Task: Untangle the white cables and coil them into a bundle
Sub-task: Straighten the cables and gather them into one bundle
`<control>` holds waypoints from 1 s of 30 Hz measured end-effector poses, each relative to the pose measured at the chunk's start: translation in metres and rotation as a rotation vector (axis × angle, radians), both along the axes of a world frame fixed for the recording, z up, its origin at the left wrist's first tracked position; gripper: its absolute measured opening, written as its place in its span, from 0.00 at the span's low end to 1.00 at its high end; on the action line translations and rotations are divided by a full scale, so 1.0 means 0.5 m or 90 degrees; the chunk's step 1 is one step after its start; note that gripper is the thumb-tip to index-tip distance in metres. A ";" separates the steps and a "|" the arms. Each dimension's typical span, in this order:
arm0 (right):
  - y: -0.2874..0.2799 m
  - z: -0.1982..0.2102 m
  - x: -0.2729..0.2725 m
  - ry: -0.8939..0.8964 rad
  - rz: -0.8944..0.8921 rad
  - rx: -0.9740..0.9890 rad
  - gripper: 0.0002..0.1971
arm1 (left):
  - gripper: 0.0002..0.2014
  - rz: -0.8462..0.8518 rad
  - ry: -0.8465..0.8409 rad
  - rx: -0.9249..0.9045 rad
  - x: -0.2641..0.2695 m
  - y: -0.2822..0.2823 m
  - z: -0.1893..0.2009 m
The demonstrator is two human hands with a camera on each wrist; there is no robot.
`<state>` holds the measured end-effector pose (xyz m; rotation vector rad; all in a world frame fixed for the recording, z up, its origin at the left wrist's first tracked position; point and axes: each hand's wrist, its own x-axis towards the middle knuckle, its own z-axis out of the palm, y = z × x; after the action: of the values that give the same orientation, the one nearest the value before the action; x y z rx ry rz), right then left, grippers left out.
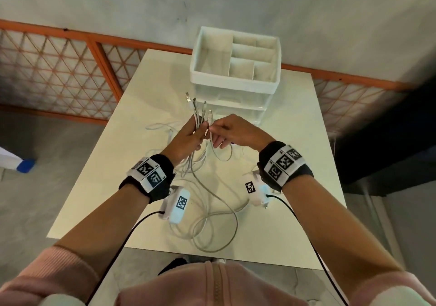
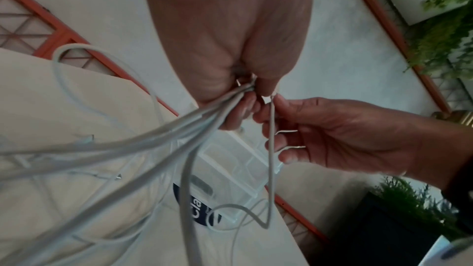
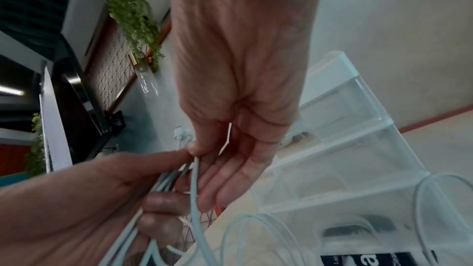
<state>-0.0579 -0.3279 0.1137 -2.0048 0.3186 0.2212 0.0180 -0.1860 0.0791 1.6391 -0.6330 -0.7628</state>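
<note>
cables (image 1: 213,202), white and several in number, rise from loose loops on the pale table (image 1: 295,211) into our left hand (image 1: 188,136), which is raised above the tabletop with its fingers curled round them as a bunch. their metal-tipped plug ends (image 1: 197,104) stick up just past that hand, fanned out slightly. our right hand (image 1: 232,132) sits just beside the left, almost touching it; its thumb and forefinger pinch a single cable near its plug, while the other fingers hang loosely extended. in the left wrist view that single strand (image 2: 271,149) drops straight down from the pinch and bends into a small loop lower down. the rest of the cables lie in overlapping curves on the table below and between our wrists, reaching its near edge. behind the hands, at the far side of the table, stands a clear plastic drawer unit (image 1: 238,102) with a white divided tray (image 1: 236,58) on top. a dark label (image 2: 198,209) on the unit shows the letters "cla"; the remainder is hidden or blurred. both wrists wear bands with black-and-white square markers.
</note>
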 end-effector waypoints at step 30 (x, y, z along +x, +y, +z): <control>0.008 0.043 -0.031 -0.235 -0.296 0.186 0.13 | 0.12 -0.030 -0.134 -0.060 -0.045 0.000 0.046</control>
<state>-0.0734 -0.3240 0.1353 -1.5915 0.4724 -0.3727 -0.0044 -0.1858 0.1021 1.6337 -0.8472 -0.5898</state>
